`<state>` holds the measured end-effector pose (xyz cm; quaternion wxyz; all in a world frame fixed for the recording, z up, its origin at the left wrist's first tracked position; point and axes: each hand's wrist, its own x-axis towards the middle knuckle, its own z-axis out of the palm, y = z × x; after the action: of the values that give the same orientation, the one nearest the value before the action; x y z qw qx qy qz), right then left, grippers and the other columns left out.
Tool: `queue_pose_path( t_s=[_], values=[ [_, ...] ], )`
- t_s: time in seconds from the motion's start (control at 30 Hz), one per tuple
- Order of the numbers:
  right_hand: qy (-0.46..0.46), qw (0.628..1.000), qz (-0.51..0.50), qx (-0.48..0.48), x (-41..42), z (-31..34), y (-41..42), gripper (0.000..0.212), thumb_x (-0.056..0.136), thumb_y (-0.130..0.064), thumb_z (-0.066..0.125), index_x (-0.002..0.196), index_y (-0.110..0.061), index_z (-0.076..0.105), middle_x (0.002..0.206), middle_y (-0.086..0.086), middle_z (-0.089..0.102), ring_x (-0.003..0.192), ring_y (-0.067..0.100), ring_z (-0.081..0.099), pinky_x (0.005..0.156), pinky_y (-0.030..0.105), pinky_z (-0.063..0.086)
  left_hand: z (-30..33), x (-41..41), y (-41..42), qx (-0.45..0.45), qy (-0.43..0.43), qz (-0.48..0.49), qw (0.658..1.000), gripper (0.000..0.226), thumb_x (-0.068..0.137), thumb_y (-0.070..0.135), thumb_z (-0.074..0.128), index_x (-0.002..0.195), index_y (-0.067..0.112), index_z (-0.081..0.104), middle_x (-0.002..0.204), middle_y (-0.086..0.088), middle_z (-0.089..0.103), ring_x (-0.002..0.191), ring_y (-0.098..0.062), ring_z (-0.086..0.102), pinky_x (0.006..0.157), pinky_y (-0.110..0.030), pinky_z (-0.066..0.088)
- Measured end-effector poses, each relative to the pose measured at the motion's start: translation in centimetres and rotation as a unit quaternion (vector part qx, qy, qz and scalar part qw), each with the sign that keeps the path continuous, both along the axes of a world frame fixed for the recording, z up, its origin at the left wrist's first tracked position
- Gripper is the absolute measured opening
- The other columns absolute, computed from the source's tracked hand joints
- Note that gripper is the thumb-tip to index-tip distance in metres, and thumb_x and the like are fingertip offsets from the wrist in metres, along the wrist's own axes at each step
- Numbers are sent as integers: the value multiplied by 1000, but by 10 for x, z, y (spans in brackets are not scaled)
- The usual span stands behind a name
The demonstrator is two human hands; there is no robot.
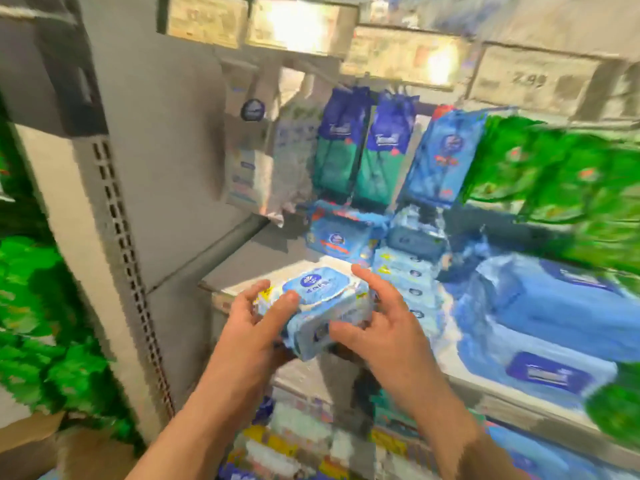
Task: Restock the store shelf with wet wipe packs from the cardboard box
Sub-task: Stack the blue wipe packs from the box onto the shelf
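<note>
- While the view was smeared by motion, both hands plainly had one wet wipe pack between them, held in front of the bare left end of the shelf and above its front edge.
- The left hand held the pack's left end, its fingers curled over the top edge beside the lid.
- The right hand cupped the right end; its index finger lay straight along the far top edge, while its thumb pressed the near face.
- The lid, a rigid-looking blue flap, sat between the two sets of fingers, untouched.
- Judging by the crinkled film wrap, the pack was probably soft and yielding, moderately weighty from damp contents, and slick on its surface.
- The short ends, where the fingers already sat, looked the soundest places to grip; squeezing the lid might pop it open.
- Just beyond the right fingertips stood a stack of similar packs, with bigger blue packs farther right.
- No cardboard box could be told for certain.
</note>
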<state>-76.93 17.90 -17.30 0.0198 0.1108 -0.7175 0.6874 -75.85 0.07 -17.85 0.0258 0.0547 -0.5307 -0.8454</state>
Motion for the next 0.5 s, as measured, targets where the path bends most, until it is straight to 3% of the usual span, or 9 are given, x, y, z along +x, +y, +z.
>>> queue_pose_path(
  t_s=[0.1,0.17,0.23,0.3,0.37,0.43,0.5],
  values=[
    [23,997,-71,0,-4,6,38,65,81,19,70,129,-21,53,103,-3,80,86,10,77,72,19,58,12,-19,50,3,26,-22,999,64,66,30,75,125,24,50,106,-4,73,83,-24,69,61,-33,55],
    [40,991,-126,4,-9,5,57,68,77,11,79,125,-31,54,107,2,78,85,18,78,73,27,61,15,-34,74,-35,56,-57,996,59,68,31,82,121,21,57,114,-5,72,94,-25,71,69,-37,58],
    [71,979,-189,37,-15,6,70,70,68,-9,86,119,-44,53,119,0,71,84,23,77,77,43,63,16,-49,92,-68,100,-110,987,62,71,37,80,125,19,56,123,-7,68,111,-30,66,93,-51,53],
    [93,963,-239,83,-22,11,79,66,62,-38,81,118,-53,51,127,-3,59,91,23,73,83,53,60,21,-66,106,-110,146,-177,967,57,83,22,74,132,13,46,127,-7,66,117,-29,63,99,-50,49],
    [103,938,-286,167,-32,17,86,74,66,-53,77,134,-48,47,126,-10,52,112,18,65,98,46,54,29,-88,113,-146,168,-214,951,56,86,5,70,133,11,41,127,-6,66,118,-25,63,98,-41,51],
    [91,918,-313,227,-45,22,93,84,74,-47,81,149,-29,46,124,-7,48,122,11,52,107,27,41,33,-116,118,-196,189,-225,936,65,79,12,80,133,15,43,131,-3,64,122,-23,60,101,-43,48],
    [84,898,-335,271,-57,25,97,78,81,-33,82,150,-18,48,120,-2,47,119,8,44,96,9,28,34,-141,120,-251,196,-247,915,69,76,21,83,134,19,45,130,2,64,122,-18,60,103,-42,47]
  ],
)
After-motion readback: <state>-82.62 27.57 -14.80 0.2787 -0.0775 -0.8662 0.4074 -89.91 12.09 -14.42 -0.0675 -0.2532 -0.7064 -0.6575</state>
